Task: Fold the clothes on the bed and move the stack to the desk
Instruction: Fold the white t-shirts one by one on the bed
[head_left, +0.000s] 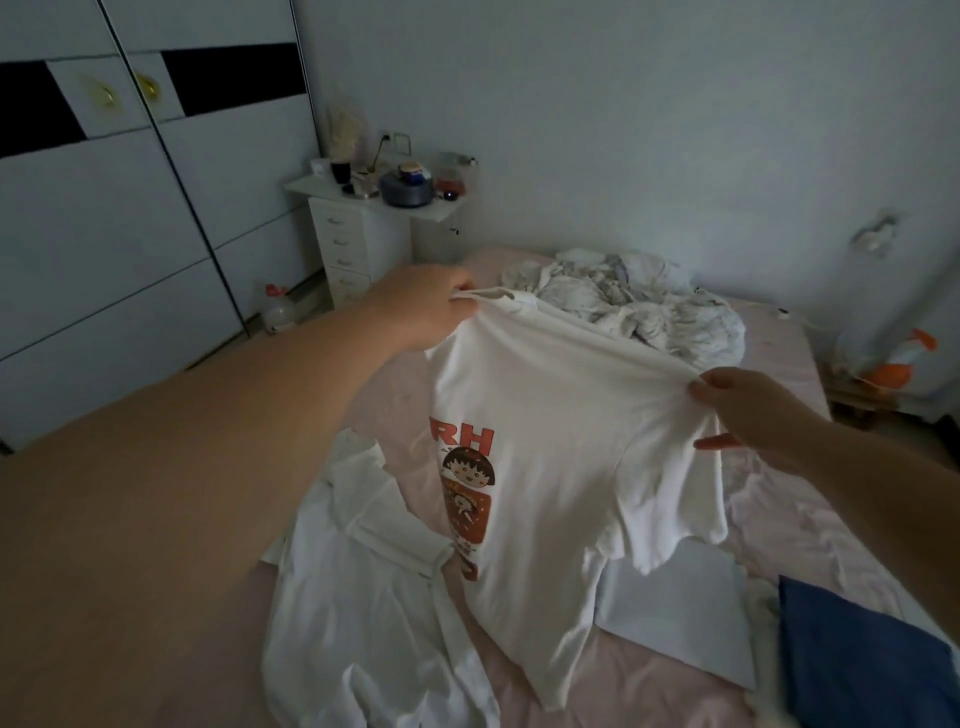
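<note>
Both my arms extend forward; my left hand (423, 312) and right hand (748, 402) each pinch fabric, fingers curled.

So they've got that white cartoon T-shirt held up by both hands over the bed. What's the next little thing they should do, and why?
Probably lower the T-shirt flat onto the pink bed. The left hand and right hand each pinch an upper corner, so it hangs half off the sheet, its hem already resting there. It needs to lie spread out before any fold.
</note>
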